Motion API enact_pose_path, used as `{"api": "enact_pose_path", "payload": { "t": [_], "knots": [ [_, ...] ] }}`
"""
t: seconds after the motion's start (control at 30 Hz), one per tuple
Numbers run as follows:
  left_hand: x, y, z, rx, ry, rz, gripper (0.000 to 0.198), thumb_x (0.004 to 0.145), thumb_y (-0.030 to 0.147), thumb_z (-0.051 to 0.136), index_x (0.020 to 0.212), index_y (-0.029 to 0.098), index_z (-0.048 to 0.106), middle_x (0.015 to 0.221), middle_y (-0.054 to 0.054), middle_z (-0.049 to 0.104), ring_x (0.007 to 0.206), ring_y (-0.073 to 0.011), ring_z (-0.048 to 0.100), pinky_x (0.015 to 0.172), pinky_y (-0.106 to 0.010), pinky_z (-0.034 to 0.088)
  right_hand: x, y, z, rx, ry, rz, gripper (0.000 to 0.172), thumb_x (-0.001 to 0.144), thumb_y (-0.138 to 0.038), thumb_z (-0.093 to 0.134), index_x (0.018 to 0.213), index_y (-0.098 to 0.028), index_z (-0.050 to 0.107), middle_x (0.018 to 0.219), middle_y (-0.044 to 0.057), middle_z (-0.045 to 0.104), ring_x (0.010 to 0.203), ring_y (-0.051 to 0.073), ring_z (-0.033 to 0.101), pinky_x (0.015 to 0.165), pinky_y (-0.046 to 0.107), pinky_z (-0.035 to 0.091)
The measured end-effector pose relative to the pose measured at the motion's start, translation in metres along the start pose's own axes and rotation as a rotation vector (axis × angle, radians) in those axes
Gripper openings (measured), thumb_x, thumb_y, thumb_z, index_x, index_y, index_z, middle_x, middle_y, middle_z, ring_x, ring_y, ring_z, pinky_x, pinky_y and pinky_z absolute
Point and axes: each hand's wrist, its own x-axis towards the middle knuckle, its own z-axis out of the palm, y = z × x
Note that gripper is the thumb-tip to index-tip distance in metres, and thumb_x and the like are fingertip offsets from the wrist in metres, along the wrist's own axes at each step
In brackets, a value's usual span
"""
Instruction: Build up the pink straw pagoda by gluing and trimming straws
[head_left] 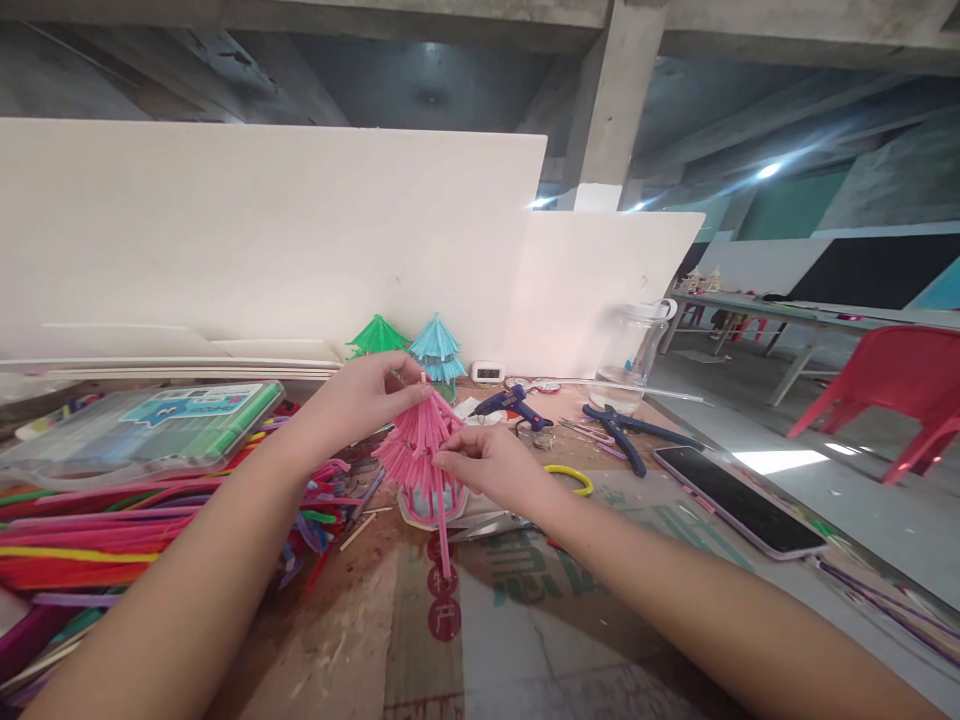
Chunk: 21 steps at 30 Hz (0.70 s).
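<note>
My left hand (367,395) is closed around the top of a pink pipe-cleaner tree (420,450), which it holds above the table. Its pink stem (444,545) hangs straight down. My right hand (487,460) pinches the tree's pink fringe on the right side. Just behind and below the tree lies a small pink-rimmed dish (420,505). A green tree (377,336) and a blue tree (439,352) of the same kind stand upright at the back by the white board.
A heap of coloured pipe cleaners (90,545) and a clear plastic case (142,425) lie at the left. A blue glue gun (514,403), blue pliers (622,430), a yellow ring (574,480), a phone (739,500) and a glass jar (637,345) are at the right. A red chair (892,395) stands beyond.
</note>
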Motion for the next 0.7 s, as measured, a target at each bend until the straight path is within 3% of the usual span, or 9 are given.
{"api": "enact_pose_path", "payload": {
  "t": [0.33,0.7],
  "knots": [
    [-0.0001,0.0003,-0.0004,0.009,-0.010,0.014,0.030,0.079,0.048,0.052,0.086,0.020,0.060,0.084,-0.002,0.068,0.070,-0.0176,0.060,0.062,-0.028,0.043,0.0001,-0.0002,-0.0014,-0.041,-0.008,-0.065,0.016,0.075,-0.020,0.056,0.060,-0.016,0.055,0.050,-0.007,0.044,0.045,0.006,0.035,0.045,0.020,0.027],
    [-0.0001,-0.0004,0.0000,0.015,-0.017,0.002,0.029,0.080,0.047,0.051,0.088,0.020,0.060,0.082,-0.001,0.066,0.069,-0.0171,0.059,0.061,-0.027,0.042,-0.0029,-0.0023,-0.0068,-0.280,-0.059,-0.148,0.014,0.076,-0.015,0.059,0.062,-0.015,0.056,0.053,-0.006,0.047,0.049,0.007,0.040,0.048,0.020,0.029]
  ]
}}
